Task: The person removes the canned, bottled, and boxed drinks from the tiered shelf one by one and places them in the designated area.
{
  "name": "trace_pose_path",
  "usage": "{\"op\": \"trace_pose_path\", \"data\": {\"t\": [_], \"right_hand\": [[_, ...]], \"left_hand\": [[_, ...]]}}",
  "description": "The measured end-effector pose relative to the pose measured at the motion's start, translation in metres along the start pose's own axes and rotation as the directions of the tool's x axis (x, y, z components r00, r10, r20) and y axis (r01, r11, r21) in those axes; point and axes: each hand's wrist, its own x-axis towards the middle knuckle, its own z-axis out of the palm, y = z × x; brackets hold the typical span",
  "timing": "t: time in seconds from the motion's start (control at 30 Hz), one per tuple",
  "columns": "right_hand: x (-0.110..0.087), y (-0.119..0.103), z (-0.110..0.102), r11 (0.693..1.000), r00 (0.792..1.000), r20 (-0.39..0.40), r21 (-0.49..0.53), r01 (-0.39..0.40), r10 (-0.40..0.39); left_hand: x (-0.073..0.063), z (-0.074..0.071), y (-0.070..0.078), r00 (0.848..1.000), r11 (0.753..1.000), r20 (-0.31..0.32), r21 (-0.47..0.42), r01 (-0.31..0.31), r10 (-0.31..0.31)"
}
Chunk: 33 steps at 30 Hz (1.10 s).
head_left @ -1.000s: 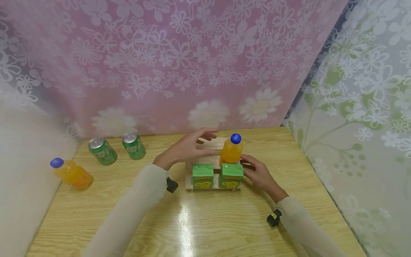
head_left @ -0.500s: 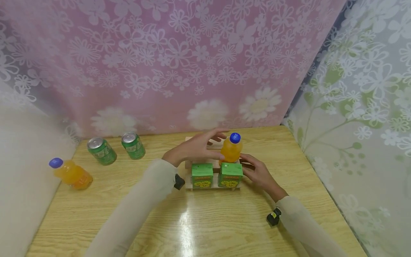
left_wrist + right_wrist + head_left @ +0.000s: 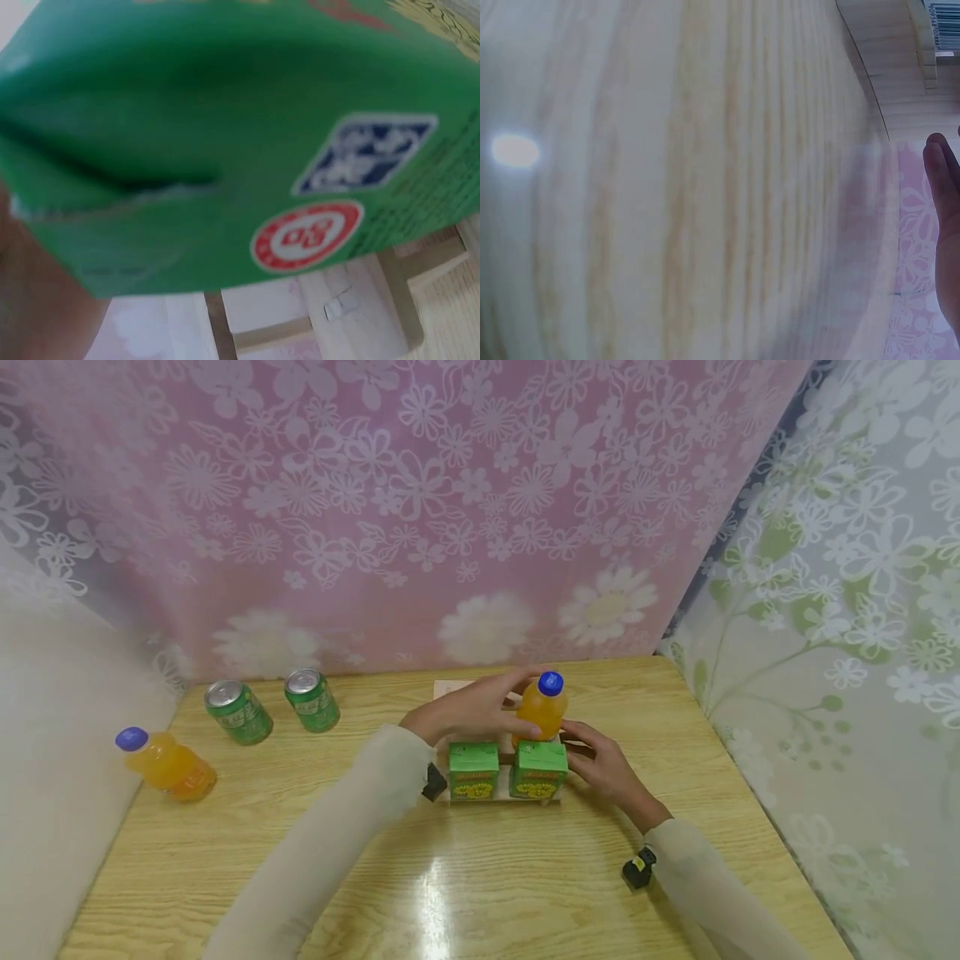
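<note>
An orange drink bottle [image 3: 540, 706] with a blue cap stands upright on the back tier of a small wooden rack [image 3: 453, 687]. My left hand [image 3: 480, 706] grips it from the left, thumb across its front and fingers reaching behind. My right hand [image 3: 606, 770] rests by the rack's right side, fingers close to the bottle's base; in the right wrist view its fingers [image 3: 941, 169] look straight beside the rack. Two green juice boxes, a left one [image 3: 473, 772] and a right one [image 3: 537, 772], stand on the front tier. One green carton [image 3: 225, 150] fills most of the left wrist view.
Two green cans, one [image 3: 240, 714] farther left than the other [image 3: 312, 702], stand at the back left of the wooden table [image 3: 360, 877]. Another orange bottle [image 3: 168, 768] stands near the left edge. A pink floral curtain [image 3: 420, 527] hangs behind the table.
My left hand has moved right along the rack to the orange drink bottle, its thumb now over the bottle's front. The right hand has stayed in place.
</note>
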Motion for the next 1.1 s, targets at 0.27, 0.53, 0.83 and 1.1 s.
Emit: {"op": "trace_pose_path", "data": {"t": [0.27, 0.53, 0.83, 1.1], "right_hand": [[0.0000, 0.0011, 0.0008, 1.000, 1.000, -0.004, -0.007, 0.005, -0.005], [-0.0002, -0.0001, 0.0006, 1.000, 1.000, -0.007, -0.020, 0.001, -0.001], [-0.0006, -0.0008, 0.0008, 1.000, 1.000, -0.007, -0.021, -0.002, 0.002], [0.0003, -0.0009, 0.0009, 1.000, 1.000, 0.002, -0.002, -0.010, 0.010]], "left_hand": [[0.0026, 0.0018, 0.0018, 0.999, 0.998, 0.008, 0.051, 0.033, -0.033], [0.0042, 0.0033, 0.0011, 0.999, 0.999, -0.008, 0.012, 0.033, -0.033], [0.0051, 0.0058, 0.0012, 0.999, 1.000, -0.044, 0.000, 0.022, -0.022], [0.0028, 0.0042, -0.0006, 0.995, 0.999, -0.096, -0.035, 0.018, -0.021]]}}
